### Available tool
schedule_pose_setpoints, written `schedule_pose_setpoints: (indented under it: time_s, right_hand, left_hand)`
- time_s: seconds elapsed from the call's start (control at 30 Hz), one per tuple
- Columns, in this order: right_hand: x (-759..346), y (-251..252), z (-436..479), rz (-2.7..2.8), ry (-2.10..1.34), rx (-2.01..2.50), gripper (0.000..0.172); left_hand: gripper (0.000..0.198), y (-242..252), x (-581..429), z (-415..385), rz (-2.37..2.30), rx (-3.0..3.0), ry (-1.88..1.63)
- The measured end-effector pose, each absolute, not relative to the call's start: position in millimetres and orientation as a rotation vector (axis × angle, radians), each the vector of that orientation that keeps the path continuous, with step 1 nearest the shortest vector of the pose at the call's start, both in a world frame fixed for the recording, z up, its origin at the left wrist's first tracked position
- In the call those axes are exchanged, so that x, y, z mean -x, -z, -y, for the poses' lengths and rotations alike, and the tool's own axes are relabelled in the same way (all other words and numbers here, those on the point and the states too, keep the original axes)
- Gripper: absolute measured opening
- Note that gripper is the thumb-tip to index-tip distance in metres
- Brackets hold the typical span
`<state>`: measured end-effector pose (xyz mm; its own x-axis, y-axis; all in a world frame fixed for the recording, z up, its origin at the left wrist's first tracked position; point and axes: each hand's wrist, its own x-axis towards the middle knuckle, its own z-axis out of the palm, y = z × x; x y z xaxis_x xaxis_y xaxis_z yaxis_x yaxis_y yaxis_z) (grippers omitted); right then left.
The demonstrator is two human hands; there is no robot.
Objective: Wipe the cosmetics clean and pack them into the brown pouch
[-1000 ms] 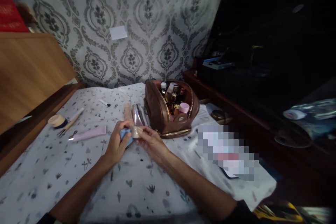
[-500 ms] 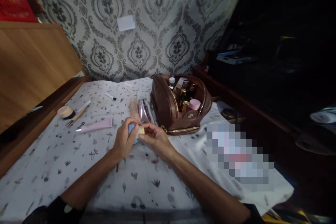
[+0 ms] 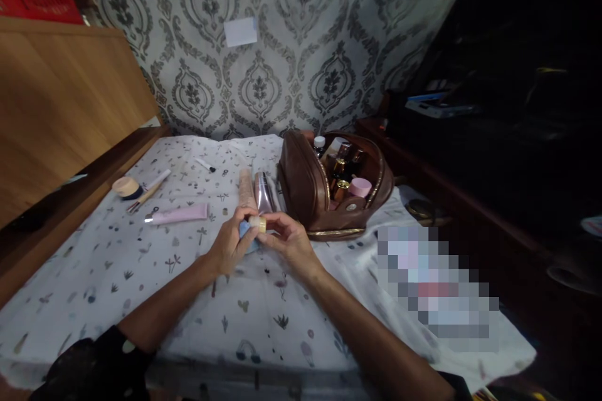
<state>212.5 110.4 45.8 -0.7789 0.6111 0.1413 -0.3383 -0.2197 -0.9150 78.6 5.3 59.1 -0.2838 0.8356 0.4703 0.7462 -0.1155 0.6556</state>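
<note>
My left hand point(image 3: 231, 244) is closed around a small light-blue container point(image 3: 248, 238) above the patterned cloth. The fingers of my right hand point(image 3: 292, 244) pinch its yellowish cap point(image 3: 258, 223), which sits at the container's top right. Just behind my hands lie a beige tube point(image 3: 246, 188) and a shiny mauve tube point(image 3: 264, 193). An open brown bag point(image 3: 308, 185), holding several bottles and a pink-lidded jar point(image 3: 360, 187), stands to their right. A pink tube point(image 3: 181, 213) lies left of my hands.
At the far left are a round jar point(image 3: 126, 188) and brushes point(image 3: 153, 191). Another small brush point(image 3: 205, 165) lies farther back. A wooden panel point(image 3: 70, 88) borders the left; a blurred item point(image 3: 433, 282) lies at the right.
The view has shifted, so the scene sits slightly farther right. The yellowish cap shows a little farther from my left fingers, with a pale part visible between.
</note>
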Motion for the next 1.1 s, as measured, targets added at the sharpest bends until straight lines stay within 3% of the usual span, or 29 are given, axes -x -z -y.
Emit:
schedule_pose_setpoints:
  time_s: [0.33, 0.77, 1.1]
  right_hand:
    - [-214.5, -48.2, -109.7, 1.611, -1.829, 0.399, 0.034]
    - [-214.4, -46.5, -107.4, 1.422, -2.16, 0.379, 0.048]
    - [-222.8, -61.1, -104.8, 1.053, -2.284, 0.231, 0.052]
  left_hand:
    - [0.034, -58.9, -84.7, -6.4, -2.032, -1.651, -1.39]
    - [0.022, -52.8, -80.9, -3.0, -2.07, -2.284, -1.362]
    - [0.027, -77.6, -81.0, -13.8, -2.27, -1.893, -1.56]
